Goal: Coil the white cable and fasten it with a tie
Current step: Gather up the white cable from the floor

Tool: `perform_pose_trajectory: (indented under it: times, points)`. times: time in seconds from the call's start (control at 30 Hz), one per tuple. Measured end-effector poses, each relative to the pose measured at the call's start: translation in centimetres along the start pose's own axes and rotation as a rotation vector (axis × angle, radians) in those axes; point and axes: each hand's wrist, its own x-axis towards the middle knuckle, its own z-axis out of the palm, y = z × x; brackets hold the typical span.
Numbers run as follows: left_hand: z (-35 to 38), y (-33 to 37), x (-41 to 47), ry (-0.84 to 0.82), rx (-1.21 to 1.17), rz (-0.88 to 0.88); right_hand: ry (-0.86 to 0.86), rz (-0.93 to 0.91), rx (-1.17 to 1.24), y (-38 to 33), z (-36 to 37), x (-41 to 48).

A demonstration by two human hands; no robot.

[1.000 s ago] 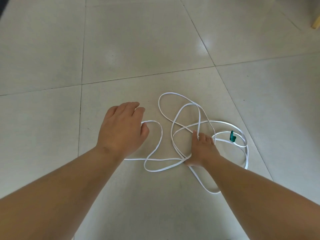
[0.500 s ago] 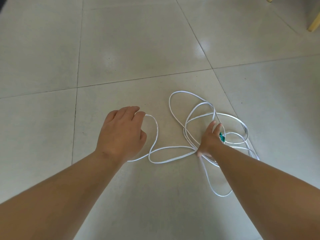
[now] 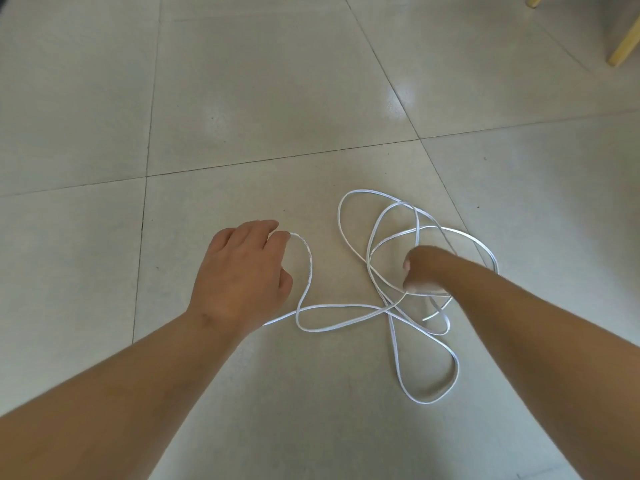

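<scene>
On tiled floor (image 3: pixel 242 98), head view: white cable (image 3: pixel 341 308) lay in loose tangled loops, uncoiled. Left hand (image 3: pixel 239 275) palm-down, fingers curled at 1 cable end; grip unclear. Right hand (image 3: pixel 420 270) sat among loops, fingers hidden, cannot tell.

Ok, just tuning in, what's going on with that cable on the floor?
A person is working a loose white cable on the tiled floor with bare hands. The left hand pinches one end at its fingers. The right hand is closed down among the tangled loops. Nothing is coiled yet, and no tie is visible right now.
</scene>
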Motion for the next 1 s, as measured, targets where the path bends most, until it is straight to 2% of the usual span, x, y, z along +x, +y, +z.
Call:
perform_pose_trajectory:
  times: [0.13,0.2,0.33,0.63,0.87,1.0]
  points:
    - [-0.3,0.3,0.0,0.008,0.008,0.002,0.311,0.123,0.228,2.2,-0.5,2.1]
    - [-0.5,0.5,0.2,0.025,0.023,0.005,0.36,0.163,0.307,3.0,0.4,3.3]
    - [-0.6,0.9,0.4,0.044,0.046,0.015,0.265,0.215,0.326,4.0,1.7,4.9]
    - [-0.9,1.7,0.6,0.037,0.034,0.018,0.161,0.165,0.291,5.0,0.7,6.9]
    - [-0.8,1.9,0.3,0.01,0.065,0.01,0.134,0.104,0.223,4.4,0.7,7.0]
    - [-1.0,1.5,0.2,-0.009,0.071,0.002,0.147,-0.032,0.229,2.1,0.8,5.0]
